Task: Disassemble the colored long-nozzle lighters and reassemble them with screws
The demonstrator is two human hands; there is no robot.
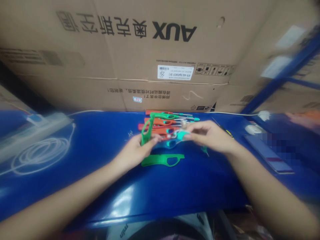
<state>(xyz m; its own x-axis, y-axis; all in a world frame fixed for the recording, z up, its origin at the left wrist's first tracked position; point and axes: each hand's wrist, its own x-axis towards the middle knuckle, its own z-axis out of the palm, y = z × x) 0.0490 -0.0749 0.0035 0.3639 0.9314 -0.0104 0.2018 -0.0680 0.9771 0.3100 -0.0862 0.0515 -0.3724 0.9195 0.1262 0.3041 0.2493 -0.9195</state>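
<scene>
My left hand (137, 148) is closed on a green lighter casing (147, 131), which stands tilted up from the fingers. Between the fingertips of my right hand (212, 135) is a small teal piece (183, 135) that looks like a lighter trigger. Small parts beside it are too blurred to name. Flat on the table in front of the hands lies another green casing half (158, 160) with a loop-shaped opening. Behind the hands, several orange, red and green long-necked lighters (160, 121) lie in a row, partly hidden by the fingers.
The blue table (160, 190) backs onto a large cardboard box (112, 66). A white power strip (45, 133) and a coiled white cable (42, 153) lie at the left. To the right are a flat bluish box (270, 155) and a screwdriver-like tool (228, 132). A blue shelf post (282, 70) stands at the right.
</scene>
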